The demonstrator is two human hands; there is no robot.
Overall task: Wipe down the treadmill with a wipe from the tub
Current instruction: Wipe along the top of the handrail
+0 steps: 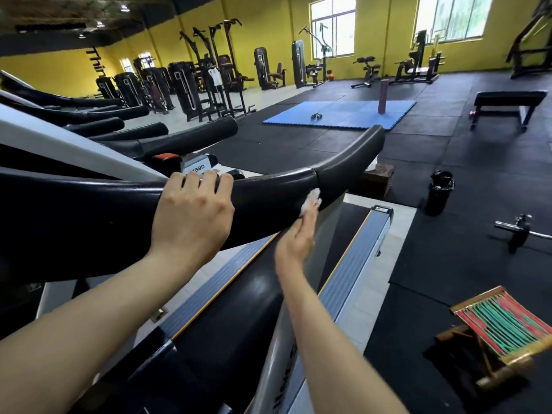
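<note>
The treadmill's black padded handrail [343, 162] curves across the middle of the view, above the dark belt [346, 222] and grey side rails [355, 258]. My left hand [192, 216] grips the top of the handrail, fingers curled over its far side. My right hand [297, 240] pinches a crumpled white wipe [310, 201] and presses it against the handrail's underside, near the seam. The wipe tub is not in view.
More treadmills [119, 127] line up to the left. A black bin [439, 192] and a barbell [519, 228] lie on the rubber floor to the right. A woven folding stool [501, 333] stands at lower right. A blue mat [340, 115] and a bench [507, 106] lie further off.
</note>
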